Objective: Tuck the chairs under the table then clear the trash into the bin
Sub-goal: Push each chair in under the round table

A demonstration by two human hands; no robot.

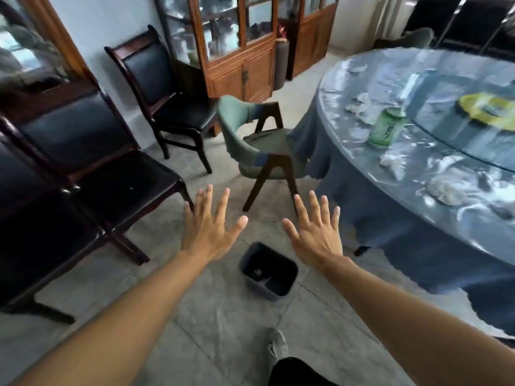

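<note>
A green padded chair (259,143) with dark wooden legs stands beside the round table (370,235), its seat partly under the blue cloth. On the tabletop lie several crumpled white tissues (446,190), a green bottle (386,128) and a yellow plate (487,110). A dark bin (269,271) sits on the floor below my hands. My left hand (209,227) and my right hand (315,232) are both stretched out in front of me, fingers spread, holding nothing, short of the green chair.
Black leather chairs (92,162) with dark wooden frames line the left wall, another black chair (164,87) further back. Wooden glass-fronted cabinets (237,45) stand behind. Grey tiled floor (223,316) lies between the chairs and the table. My shoe (277,346) shows below.
</note>
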